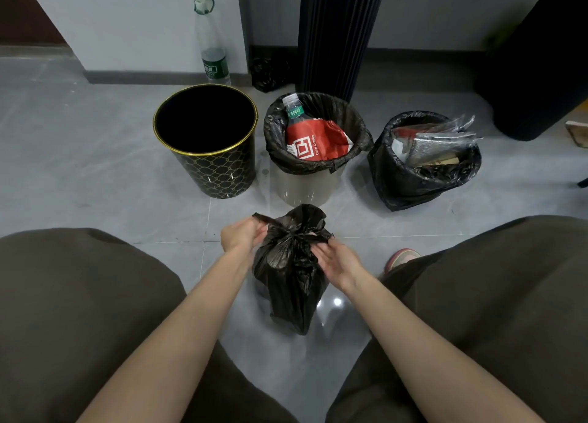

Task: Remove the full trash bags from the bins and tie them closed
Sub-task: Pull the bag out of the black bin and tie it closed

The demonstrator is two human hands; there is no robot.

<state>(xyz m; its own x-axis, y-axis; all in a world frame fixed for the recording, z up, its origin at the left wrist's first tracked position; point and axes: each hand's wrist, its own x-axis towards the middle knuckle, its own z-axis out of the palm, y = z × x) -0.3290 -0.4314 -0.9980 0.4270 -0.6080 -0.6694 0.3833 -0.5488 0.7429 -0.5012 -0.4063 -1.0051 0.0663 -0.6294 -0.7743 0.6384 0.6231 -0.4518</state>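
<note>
Olive-trousered knees (79, 311) frame the small black plastic trash bag (291, 282), standing upright on the grey tiled floor (127, 200). Left hand (243, 235), at 9 o'clock from the bag's gathered neck, pinches a flap. Right hand (337, 259), at 4 o'clock, lies loosely spread with fingertips touching. Both look equally near for the next pull.
</note>
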